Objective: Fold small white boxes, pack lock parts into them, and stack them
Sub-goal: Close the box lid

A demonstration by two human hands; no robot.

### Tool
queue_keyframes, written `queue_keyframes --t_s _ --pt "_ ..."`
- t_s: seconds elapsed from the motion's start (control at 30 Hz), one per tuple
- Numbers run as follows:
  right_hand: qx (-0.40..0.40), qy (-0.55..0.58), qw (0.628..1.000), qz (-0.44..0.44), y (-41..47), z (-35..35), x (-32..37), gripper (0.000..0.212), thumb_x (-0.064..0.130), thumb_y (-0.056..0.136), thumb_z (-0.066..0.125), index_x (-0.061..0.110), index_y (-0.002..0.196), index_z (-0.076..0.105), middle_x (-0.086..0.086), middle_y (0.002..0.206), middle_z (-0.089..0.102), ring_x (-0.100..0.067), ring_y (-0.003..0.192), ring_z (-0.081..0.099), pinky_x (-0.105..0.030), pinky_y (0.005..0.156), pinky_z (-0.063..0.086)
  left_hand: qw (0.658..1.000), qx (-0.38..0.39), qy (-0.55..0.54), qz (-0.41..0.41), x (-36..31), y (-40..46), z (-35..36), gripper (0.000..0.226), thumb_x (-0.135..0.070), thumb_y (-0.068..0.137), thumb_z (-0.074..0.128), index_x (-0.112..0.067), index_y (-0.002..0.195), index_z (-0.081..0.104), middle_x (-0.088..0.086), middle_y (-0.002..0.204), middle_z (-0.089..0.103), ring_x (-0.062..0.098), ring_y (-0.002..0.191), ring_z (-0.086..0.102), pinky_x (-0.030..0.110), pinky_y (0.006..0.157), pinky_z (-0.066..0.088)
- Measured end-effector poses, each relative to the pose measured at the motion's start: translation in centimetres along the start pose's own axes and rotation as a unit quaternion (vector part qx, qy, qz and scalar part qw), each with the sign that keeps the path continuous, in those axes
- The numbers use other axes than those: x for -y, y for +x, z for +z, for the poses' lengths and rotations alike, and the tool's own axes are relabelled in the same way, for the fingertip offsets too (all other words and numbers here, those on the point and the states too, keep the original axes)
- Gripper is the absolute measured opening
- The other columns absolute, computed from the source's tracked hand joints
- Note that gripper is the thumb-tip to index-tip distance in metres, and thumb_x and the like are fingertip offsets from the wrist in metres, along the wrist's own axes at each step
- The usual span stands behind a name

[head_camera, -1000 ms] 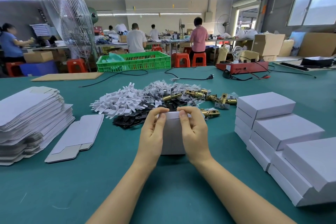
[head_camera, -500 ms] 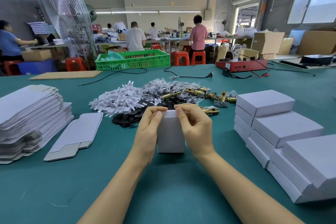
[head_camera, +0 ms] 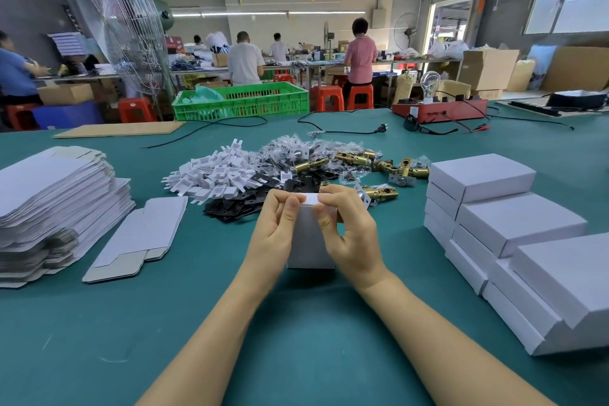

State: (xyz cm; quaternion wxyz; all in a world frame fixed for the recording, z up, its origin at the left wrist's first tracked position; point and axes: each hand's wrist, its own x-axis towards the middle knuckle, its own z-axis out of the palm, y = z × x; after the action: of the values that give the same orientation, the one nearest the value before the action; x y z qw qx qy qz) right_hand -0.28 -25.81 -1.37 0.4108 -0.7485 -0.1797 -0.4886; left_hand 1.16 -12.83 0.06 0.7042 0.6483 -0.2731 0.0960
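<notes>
White box [head_camera: 309, 241] stood upright on counter [head_camera: 296, 339], top flap pinched by left hand [head_camera: 275, 231] and right hand [head_camera: 349, 234] fingers. Finished boxes [head_camera: 514, 224] stacked right; flat blanks [head_camera: 56, 201] and lock parts [head_camera: 362, 165] left unpacked.

A plain white box [head_camera: 309, 241] is seen on a teal green table [head_camera: 296, 339]. White folded boxes [head_camera: 514, 227] and white flat blanks with grey-brown edges [head_camera: 59, 194] are shown. White plastic pieces [head_camera: 211, 175], black plates [head_camera: 237, 204] and brass-gold latches [head_camera: 382, 165] are heaped. A bright green slotted crate [head_camera: 244, 102] and orange-red stools [head_camera: 342, 97] are visible.
</notes>
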Motion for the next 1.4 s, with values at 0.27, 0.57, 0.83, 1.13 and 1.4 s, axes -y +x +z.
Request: queue_keyframes --t_s 0.27,0.57,0.83,1.13,1.4 --pt "0.059 0.024 0.993 0.099 -0.1 -0.2 0.3 0.023 0.023 0.092 0.056 0.006 0.108 0.055 0.022 0.082 0.045 0.011 0.069 0.048 -0.005 0.065 0.036 0.998 0.045 0.031 -0.009 0.6 -0.7 -0.3 0.022 -0.033 0.092 0.047 -0.031 0.114 0.048 0.013 0.102 0.059 0.014 0.088 0.055 0.03 0.08 0.048" --pt "0.079 0.08 0.978 0.175 0.3 -0.1 0.5 0.018 0.032 0.094 0.057 0.036 0.109 0.048 0.015 0.09 0.057 0.001 0.072 0.058 -0.016 0.062 0.044 0.999 -0.011 0.026 -0.033 0.9 -0.4 -0.1 0.03 -0.025 0.097 0.052 -0.047 0.118 0.046 -0.001 0.095 0.071 0.014 0.083 0.067 0.022 0.068 0.054" --pt "0.257 0.295 0.781 0.487 3.2 -0.6 2.0 0.036 0.059 0.093 0.046 0.028 0.111 0.052 -0.004 0.099 0.058 -0.019 0.085 0.058 -0.037 0.073 0.056 0.91 -0.189 -0.314 -0.193 0.4 1.1 0.2 0.007 -0.025 0.105 0.039 -0.02 0.107 0.045 0.003 0.107 0.061 0.012 0.082 0.066 0.036 0.066 0.06" --pt "0.344 0.331 0.713 0.513 5.8 -5.8 2.4 0.056 0.053 0.082 0.06 0.02 0.126 0.046 -0.006 0.103 0.063 -0.018 0.084 0.067 -0.032 0.072 0.057 0.996 -0.061 0.025 -0.066 -0.1 -0.2 1.1 0.024 -0.059 0.095 0.037 -0.036 0.103 0.04 -0.01 0.1 0.051 -0.013 0.076 0.054 0.006 0.065 0.044" --pt "0.392 -0.017 0.877 0.278 13.2 -15.3 9.7 0.094 0.053 0.053 0.082 0.035 0.135 0.041 0.009 0.117 0.059 -0.012 0.102 0.064 -0.032 0.084 0.054 0.992 -0.063 0.088 -0.065 1.5 -0.8 0.8 0.023 -0.021 0.103 0.045 -0.033 0.123 0.042 0.013 0.106 0.06 -0.011 0.086 0.051 0.005 0.078 0.037"
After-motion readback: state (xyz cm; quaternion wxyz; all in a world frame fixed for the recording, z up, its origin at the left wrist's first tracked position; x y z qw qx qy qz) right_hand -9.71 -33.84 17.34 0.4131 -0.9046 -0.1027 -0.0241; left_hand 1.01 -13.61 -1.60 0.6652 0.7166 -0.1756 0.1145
